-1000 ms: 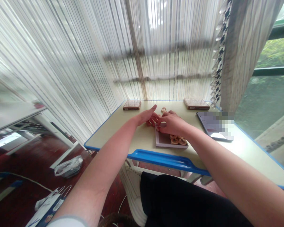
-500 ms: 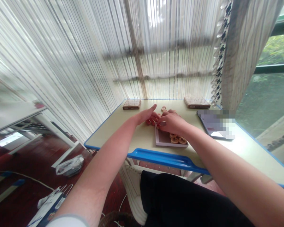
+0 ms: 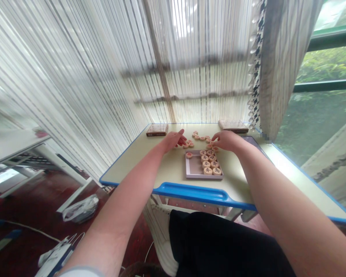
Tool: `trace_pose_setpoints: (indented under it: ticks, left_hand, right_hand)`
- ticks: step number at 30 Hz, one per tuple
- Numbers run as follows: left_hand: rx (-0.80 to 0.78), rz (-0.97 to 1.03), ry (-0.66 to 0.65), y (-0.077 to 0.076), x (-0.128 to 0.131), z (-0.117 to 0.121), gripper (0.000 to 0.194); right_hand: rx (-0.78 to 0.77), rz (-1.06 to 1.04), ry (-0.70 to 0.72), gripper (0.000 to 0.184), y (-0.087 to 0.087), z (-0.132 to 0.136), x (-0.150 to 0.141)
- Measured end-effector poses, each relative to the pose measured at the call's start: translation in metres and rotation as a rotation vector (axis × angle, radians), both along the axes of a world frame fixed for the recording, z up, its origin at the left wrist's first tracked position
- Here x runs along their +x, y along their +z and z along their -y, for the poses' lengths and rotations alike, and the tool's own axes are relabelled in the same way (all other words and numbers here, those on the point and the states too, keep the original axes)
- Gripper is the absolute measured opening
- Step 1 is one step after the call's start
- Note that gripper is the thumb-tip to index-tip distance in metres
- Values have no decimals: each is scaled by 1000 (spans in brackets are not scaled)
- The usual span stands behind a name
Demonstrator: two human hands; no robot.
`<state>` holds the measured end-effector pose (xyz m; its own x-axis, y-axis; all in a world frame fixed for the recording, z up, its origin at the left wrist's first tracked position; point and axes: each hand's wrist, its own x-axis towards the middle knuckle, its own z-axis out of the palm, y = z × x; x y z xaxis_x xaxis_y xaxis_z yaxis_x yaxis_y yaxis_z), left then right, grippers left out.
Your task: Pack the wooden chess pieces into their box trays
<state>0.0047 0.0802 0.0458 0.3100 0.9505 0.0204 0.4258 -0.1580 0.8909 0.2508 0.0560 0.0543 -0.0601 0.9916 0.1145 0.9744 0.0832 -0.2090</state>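
Note:
A shallow box tray (image 3: 187, 169) with a pale rim lies on the desk. Several black-marked Chinese chess pieces (image 3: 215, 164) fill its right side in two columns, and one red-marked piece (image 3: 189, 155) sits in its far left corner. My left hand (image 3: 175, 140) is open, fingers spread, beside a small cluster of loose red-marked pieces (image 3: 190, 144). Beyond the tray's far right corner, my right hand (image 3: 226, 140) reaches down with fingers apart at more loose pieces (image 3: 209, 147). Its fingertips are close to or touching one; contact is hard to make out.
Two flat boxes, one far left (image 3: 157, 129) and one far right (image 3: 233, 125), lie on the desk (image 3: 132, 165). A dark tablet-like device (image 3: 255, 144) is partly behind my right arm. A blue pen trough (image 3: 194, 191) runs along the near edge. Curtains hang behind.
My right hand has moved from over the tray to the loose pieces at right, leaving a red-marked piece in the tray's far left corner. My left hand stays nearly in place. The view shifted slightly.

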Motion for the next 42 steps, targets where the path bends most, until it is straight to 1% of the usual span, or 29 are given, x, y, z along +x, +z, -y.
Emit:
trace_pose_setpoints:
  ticks: [2, 4, 6, 10, 13, 15, 18, 21, 25, 30, 32, 36, 38, 42]
  left_hand:
    - [66, 14, 40, -1, 0, -2, 66]
    - [85, 33, 41, 0, -1, -2, 69]
    - [84, 32, 22, 0, -2, -2, 69]
    - [109, -26, -34, -4, -4, -4, 58]
    - [145, -75, -35, -9, -5, -7, 56]
    - [157, -118, -38, -10, -4, -7, 55]
    - [180, -169, -49, -8, -4, -4, 53]
    - [207, -181, -37, -4, -4, 0, 50]
    - [227, -171, -23, -1, -4, 2, 42]
    - [258, -200, -41, -3, -5, 1, 40]
    - [259, -203, -46, -3, -5, 0, 40]
    - [266, -223, -50, -5, -6, -1, 41]
    - [275, -239, -54, -6, -7, -2, 41]
    - [285, -259, -62, -8, -7, -4, 41]
  right_hand:
    - [-67, -8, 34, 32, 0, 2, -5]
    - [-92, -17, 62, 29, -1, 4, -11]
    - [-85, -29, 82, 25, -2, 5, -14]
    - [-37, -111, 117, 28, -6, 3, -13]
    - [-27, -141, 83, 31, -6, 1, -12]
    - [-33, -81, 46, 33, -6, 1, -11]
    - [-32, -4, 36, 33, -7, 1, -12]
    - [-42, -25, 58, 32, -7, 0, -13]
    - [-40, -63, 56, 42, -8, -1, -13]
    - [-79, -50, 42, 29, -8, -1, -12]
    - [-77, -85, 37, 27, -8, -1, -13]
    - [-75, -266, 13, 26, -4, 3, -17]
    - [-71, -310, 38, 28, -2, 6, -21]
    - [-69, -218, 133, 27, 3, 13, -29]
